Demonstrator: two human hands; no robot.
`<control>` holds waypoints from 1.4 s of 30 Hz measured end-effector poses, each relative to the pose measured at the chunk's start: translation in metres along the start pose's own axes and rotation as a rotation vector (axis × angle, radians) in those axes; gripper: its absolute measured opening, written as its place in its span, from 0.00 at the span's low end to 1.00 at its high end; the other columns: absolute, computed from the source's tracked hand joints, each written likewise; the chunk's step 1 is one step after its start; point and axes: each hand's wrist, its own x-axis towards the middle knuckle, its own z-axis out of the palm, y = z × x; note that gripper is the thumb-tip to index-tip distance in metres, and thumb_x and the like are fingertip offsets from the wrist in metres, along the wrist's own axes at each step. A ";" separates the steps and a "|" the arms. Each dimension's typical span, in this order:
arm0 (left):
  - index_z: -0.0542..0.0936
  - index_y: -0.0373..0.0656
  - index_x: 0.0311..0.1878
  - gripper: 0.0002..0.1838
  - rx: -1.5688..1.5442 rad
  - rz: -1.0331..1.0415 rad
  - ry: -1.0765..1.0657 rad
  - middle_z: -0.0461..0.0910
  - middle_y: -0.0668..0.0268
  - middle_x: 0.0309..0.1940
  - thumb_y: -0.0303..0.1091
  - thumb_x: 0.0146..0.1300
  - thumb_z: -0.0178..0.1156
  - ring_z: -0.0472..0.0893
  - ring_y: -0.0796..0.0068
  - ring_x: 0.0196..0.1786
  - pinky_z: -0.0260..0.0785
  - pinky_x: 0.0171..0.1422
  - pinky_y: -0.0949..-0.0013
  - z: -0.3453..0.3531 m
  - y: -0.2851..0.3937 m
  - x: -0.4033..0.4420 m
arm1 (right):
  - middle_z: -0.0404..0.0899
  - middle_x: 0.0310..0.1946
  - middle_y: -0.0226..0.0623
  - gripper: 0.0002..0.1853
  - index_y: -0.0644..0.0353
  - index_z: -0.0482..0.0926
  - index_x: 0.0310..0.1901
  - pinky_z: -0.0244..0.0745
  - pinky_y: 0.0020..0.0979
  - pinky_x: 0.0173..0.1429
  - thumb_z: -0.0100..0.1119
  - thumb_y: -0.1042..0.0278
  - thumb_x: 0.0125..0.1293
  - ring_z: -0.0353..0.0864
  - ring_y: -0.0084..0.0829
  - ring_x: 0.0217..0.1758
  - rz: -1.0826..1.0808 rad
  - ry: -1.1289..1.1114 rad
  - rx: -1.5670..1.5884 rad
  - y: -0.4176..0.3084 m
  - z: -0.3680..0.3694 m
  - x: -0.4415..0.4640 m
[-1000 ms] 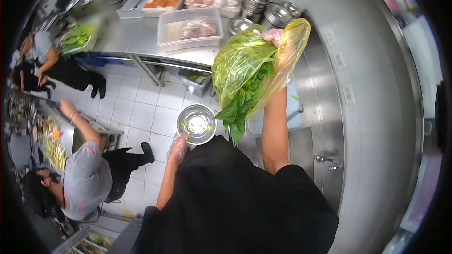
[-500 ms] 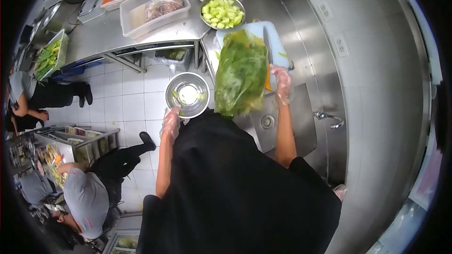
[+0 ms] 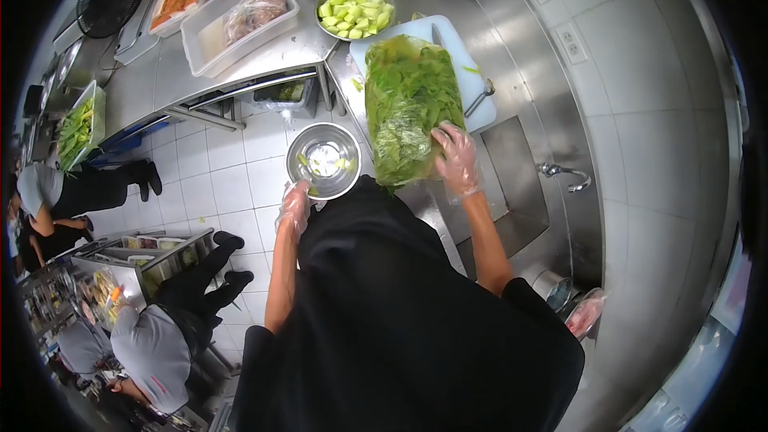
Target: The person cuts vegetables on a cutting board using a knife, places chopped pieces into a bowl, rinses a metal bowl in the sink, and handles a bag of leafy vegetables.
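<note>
Facing the steel surface (image 3: 432, 0), we have the bag of leafy greens (image 3: 412, 104) partly over the pale blue cutting board (image 3: 472, 90). Left of the bag is the steel bowl (image 3: 322, 136). Our left fingers (image 3: 298, 191) grip its rim; our right fingers (image 3: 443, 138) touch the bag, whether clasping it we cannot tell.

Leaf bag (image 3: 412, 88) partly over cutting board (image 3: 464, 56), held bowl (image 3: 349, 149) left, sink (image 3: 524, 172) right
</note>
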 end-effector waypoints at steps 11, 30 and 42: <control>0.75 0.32 0.56 0.24 -0.033 0.081 -0.002 0.81 0.58 0.49 0.41 0.65 0.48 0.80 0.66 0.48 0.69 0.57 0.64 -0.029 0.008 -0.006 | 0.85 0.38 0.43 0.09 0.57 0.84 0.40 0.81 0.40 0.47 0.62 0.62 0.63 0.84 0.45 0.41 -0.281 -0.033 -0.107 -0.033 -0.053 0.193; 0.79 0.39 0.51 0.20 -0.272 0.168 0.027 0.81 0.62 0.47 0.44 0.74 0.46 0.76 0.70 0.49 0.70 0.57 0.62 -0.037 -0.043 0.004 | 0.61 0.71 0.53 0.48 0.53 0.59 0.74 0.60 0.46 0.75 0.71 0.54 0.52 0.62 0.52 0.73 -0.249 -0.556 0.064 -0.069 0.015 0.190; 0.77 0.36 0.53 0.21 -0.365 0.222 0.026 0.80 0.61 0.47 0.44 0.73 0.48 0.77 0.70 0.48 0.70 0.57 0.63 -0.039 0.004 -0.004 | 0.64 0.68 0.51 0.35 0.48 0.65 0.69 0.72 0.51 0.58 0.65 0.64 0.59 0.65 0.55 0.69 -0.420 -0.437 -0.598 0.010 0.161 0.104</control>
